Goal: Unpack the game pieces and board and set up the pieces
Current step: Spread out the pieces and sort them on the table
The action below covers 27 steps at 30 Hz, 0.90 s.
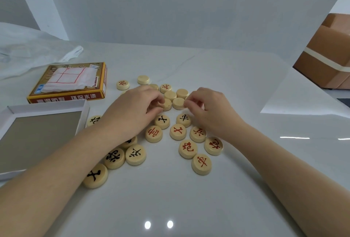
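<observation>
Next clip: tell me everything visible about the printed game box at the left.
The game box is flat cardboard, yellow-edged, with a red front band bearing pale characters. It lies level on the white table, far left, just behind a white tray. A folded white sheet with red grid lines rests on its top, covering most of it. Whether the tray touches it is unclear.

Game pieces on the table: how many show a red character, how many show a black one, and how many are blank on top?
Red-character pieces: 8
Black-character pieces: 7
Blank-top pieces: 6
Total: 21 in view; some more may be hidden.
</observation>
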Each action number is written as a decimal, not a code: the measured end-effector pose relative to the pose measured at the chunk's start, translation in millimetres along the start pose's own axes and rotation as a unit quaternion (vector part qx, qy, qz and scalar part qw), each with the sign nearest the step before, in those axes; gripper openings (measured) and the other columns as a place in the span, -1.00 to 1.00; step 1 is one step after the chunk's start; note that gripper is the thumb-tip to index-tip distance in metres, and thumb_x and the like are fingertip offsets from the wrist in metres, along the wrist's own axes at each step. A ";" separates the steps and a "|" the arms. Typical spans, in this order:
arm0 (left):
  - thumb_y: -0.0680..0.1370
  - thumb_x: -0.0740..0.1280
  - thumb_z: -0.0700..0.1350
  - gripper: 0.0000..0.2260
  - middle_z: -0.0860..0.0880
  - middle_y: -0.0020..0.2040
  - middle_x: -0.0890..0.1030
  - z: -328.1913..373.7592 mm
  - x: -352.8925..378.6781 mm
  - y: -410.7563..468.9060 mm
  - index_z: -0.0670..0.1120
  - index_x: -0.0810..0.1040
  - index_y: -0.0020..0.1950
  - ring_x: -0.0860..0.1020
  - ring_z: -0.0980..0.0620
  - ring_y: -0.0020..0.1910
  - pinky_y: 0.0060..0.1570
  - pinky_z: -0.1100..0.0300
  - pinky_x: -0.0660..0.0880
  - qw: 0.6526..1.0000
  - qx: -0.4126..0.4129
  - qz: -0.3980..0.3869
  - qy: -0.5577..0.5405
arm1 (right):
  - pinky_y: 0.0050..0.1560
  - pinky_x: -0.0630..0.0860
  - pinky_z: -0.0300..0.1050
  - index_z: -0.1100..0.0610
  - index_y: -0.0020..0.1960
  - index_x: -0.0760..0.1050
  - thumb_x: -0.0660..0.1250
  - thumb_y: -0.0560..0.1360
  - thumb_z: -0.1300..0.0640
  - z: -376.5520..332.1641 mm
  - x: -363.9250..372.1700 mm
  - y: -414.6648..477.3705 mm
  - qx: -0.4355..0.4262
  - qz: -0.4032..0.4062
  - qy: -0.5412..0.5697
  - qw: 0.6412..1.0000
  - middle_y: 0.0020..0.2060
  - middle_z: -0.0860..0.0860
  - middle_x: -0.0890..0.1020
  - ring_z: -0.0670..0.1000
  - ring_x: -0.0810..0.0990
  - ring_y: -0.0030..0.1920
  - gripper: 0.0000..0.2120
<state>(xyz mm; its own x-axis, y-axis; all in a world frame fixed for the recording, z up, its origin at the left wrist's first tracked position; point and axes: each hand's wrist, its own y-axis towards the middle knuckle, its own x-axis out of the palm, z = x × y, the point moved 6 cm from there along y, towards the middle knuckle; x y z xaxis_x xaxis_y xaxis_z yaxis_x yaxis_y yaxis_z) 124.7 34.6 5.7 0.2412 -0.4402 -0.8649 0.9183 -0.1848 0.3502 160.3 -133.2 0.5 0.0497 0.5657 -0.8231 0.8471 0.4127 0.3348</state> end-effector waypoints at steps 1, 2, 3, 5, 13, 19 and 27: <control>0.52 0.33 -0.06 -0.84 0.16 -0.02 0.49 0.8 -0.2 0.9 0.04 0.57 0.10 0.45 0.16 -0.07 -0.09 0.22 0.41 1.000 0.012 0.002 0.011 | -0.13 0.42 -0.22 0.07 -0.06 0.60 0.26 0.56 0.08 1.3 -5.2 1.4 0.001 0.027 0.001 1.000 -0.17 -0.11 0.53 -0.11 0.50 -0.17 -0.85; 0.53 0.31 -0.06 -0.80 0.14 0.05 0.52 3.4 -0.6 1.9 0.04 0.57 0.14 0.46 0.11 0.02 -0.03 0.18 0.41 0.999 0.037 0.004 0.030 | -0.07 0.43 -0.21 0.05 0.00 0.59 0.27 0.56 0.08 3.5 -9.0 2.8 0.004 0.044 -0.003 0.999 -0.10 -0.10 0.54 -0.10 0.52 -0.11 -0.87; 0.53 0.28 -0.05 -0.77 0.12 0.12 0.55 7.5 -0.8 3.1 0.04 0.57 0.18 0.46 0.06 0.10 0.02 0.12 0.41 0.996 0.073 0.002 0.053 | 0.01 0.44 -0.17 0.02 0.08 0.58 0.27 0.56 0.07 6.4 -11.2 4.0 0.010 0.047 -0.013 0.999 -0.01 -0.08 0.54 -0.08 0.52 -0.03 -0.85; 0.56 0.24 -0.06 -0.74 0.11 0.23 0.55 14.3 2.8 4.7 0.06 0.57 0.22 0.44 0.00 0.20 0.07 0.05 0.36 0.987 0.127 -0.018 0.097 | 0.13 0.41 -0.12 -0.03 0.21 0.53 0.26 0.56 0.03 15.6 -8.9 5.7 0.034 0.014 -0.026 0.999 0.15 -0.08 0.54 -0.06 0.50 0.12 -0.76; 0.54 0.33 -0.09 -0.79 0.11 0.17 0.51 0.8 7.8 16.6 0.10 0.61 0.14 0.47 0.06 0.16 0.13 0.04 0.45 0.992 0.070 -0.101 0.029 | -0.16 0.36 -0.32 -0.06 0.12 0.55 0.42 0.45 0.04 20.3 -2.4 9.2 0.081 -0.052 0.007 0.995 -0.17 -0.27 0.49 -0.14 0.52 -0.01 -0.75; 0.52 0.36 -0.07 -0.72 0.15 0.18 0.45 -2.2 6.9 14.3 0.12 0.49 0.21 0.47 0.09 0.09 0.10 0.08 0.46 0.993 0.033 -0.108 0.033 | -0.19 0.36 -0.44 -0.02 0.11 0.54 0.32 0.52 0.04 10.3 5.8 9.4 0.057 -0.045 0.038 0.997 -0.09 -0.18 0.58 -0.18 0.53 -0.08 -0.82; 0.58 0.21 0.04 -0.80 0.11 0.04 0.54 -3.2 10.6 15.5 0.03 0.51 0.13 0.50 0.07 0.01 0.04 0.09 0.45 0.994 0.023 -0.105 0.009 | -0.31 0.30 -0.47 -0.01 0.08 0.59 0.22 0.59 0.13 15.8 2.3 6.3 0.080 -0.043 0.059 0.994 -0.27 -0.28 0.51 -0.28 0.46 -0.28 -0.81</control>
<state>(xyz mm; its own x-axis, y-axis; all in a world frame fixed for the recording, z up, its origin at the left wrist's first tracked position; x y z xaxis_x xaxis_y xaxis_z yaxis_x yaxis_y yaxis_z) 142.5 29.9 0.8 0.0515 -0.3715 -0.9270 0.9337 -0.3115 0.1767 174.1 -140.6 -6.5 -0.0802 0.6176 -0.7824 0.9194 0.3491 0.1813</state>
